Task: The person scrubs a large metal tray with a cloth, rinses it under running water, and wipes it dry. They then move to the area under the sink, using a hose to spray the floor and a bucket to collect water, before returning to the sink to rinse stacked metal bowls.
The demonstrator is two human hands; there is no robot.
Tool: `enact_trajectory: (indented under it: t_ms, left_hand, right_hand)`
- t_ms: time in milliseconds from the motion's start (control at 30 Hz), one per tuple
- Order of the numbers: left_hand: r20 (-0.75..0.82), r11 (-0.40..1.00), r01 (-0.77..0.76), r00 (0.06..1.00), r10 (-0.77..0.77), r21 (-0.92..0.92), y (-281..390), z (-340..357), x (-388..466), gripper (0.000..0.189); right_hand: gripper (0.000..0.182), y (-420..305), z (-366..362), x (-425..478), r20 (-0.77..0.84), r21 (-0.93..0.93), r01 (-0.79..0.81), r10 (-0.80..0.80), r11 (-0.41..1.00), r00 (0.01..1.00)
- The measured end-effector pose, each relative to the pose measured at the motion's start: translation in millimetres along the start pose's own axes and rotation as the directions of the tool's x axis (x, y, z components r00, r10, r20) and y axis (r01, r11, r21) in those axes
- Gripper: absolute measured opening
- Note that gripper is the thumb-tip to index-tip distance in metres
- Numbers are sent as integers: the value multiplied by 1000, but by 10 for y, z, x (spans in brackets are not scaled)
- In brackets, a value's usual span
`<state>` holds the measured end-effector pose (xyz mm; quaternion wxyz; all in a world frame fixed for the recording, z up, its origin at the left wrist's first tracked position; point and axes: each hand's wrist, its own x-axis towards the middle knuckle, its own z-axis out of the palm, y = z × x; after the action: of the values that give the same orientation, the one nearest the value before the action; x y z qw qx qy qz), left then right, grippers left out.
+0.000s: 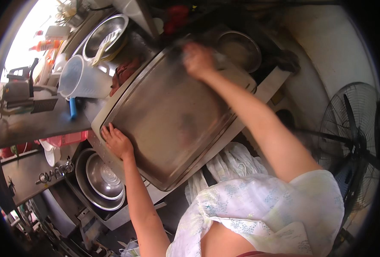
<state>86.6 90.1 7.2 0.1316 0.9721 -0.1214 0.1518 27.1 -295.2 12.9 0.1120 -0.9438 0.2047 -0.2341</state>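
Before me lies a large rectangular metal tray [164, 112] with a raised rim, its inside stained brown and wet-looking. A pale border surrounds part of it. My left hand [118, 141] grips the rim at the left corner, its fingers laid over the edge. Near the tray's far end is my right hand [198, 61], blurred, with its fingers bent down toward the surface. Something greyish shows at those fingertips, but blur hides what it is and whether it is held. A round metal bowl [239, 51] stands just beyond the right hand.
Left of the tray are a translucent plastic jug [83, 78], a steel bowl [104, 38] with a slotted utensil [101, 51] and a blue handle [73, 107]. Nested steel bowls [106, 176] sit lower left. A pedestal fan [354, 138] stands at right.
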Motion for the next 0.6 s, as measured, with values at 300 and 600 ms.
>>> enact_trajectory:
  t_ms: [300, 600]
  left_hand:
    - [-75, 836, 34, 993, -89, -547, -58, -84, -22, 43]
    - [-93, 786, 28, 990, -109, -618, -75, -143, -31, 43]
  right_hand:
    - [55, -1838, 140, -611, 234, 310, 390, -468, 867, 852]
    - [51, -2119, 331, -365, 304, 378, 483, -599, 790, 741]
